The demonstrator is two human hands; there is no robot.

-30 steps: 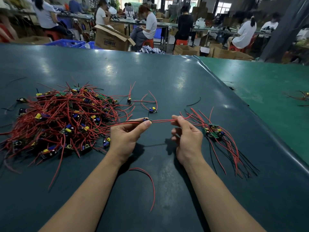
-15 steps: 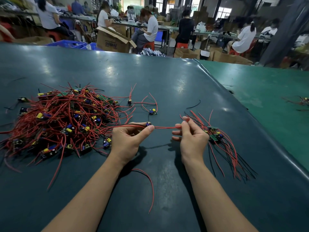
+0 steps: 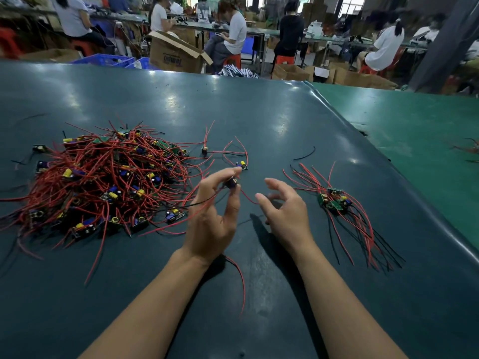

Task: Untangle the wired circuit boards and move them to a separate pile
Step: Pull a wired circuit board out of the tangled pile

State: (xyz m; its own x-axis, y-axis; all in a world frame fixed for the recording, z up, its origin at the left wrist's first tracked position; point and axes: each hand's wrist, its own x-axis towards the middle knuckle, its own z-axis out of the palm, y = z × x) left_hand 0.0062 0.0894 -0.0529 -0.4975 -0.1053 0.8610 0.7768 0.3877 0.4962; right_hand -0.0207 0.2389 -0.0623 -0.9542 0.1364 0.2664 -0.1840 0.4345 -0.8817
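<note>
The left hand (image 3: 212,216) is raised above the dark green table (image 3: 259,120). Its thumb and fingers pinch a small circuit board (image 3: 231,183), which appears slightly blurred. Red and black wires (image 3: 202,200) run from this board down and to the left, toward the large pile (image 3: 103,182). One red wire curves from the board to the right, toward the other hand.

The right hand (image 3: 285,211) is beside the left hand, apart from it. Its fingers are spread and loosely bent, and they hold nothing. Its fingertips (image 3: 260,196) are near the curved red wire; contact cannot be determined.

The large pile lies on the table to the left of both hands. It is a tangled mass of red wires with many small boards carrying yellow and blue parts.

The small pile (image 3: 337,203) lies on the table to the right of the right hand, well apart from the large pile. It holds a few green boards close together, with red and black wires fanned out toward the near right.

Two single boards (image 3: 242,165) with red wires lie on the table between the large pile and the hands, just beyond the left hand. A loose red wire (image 3: 239,278) lies on the table between the forearms. A short black wire (image 3: 305,155) lies beyond the small pile.

A lighter green table (image 3: 414,130) adjoins on the right. Seated people (image 3: 234,32) and cardboard boxes (image 3: 173,54) occupy the background.
</note>
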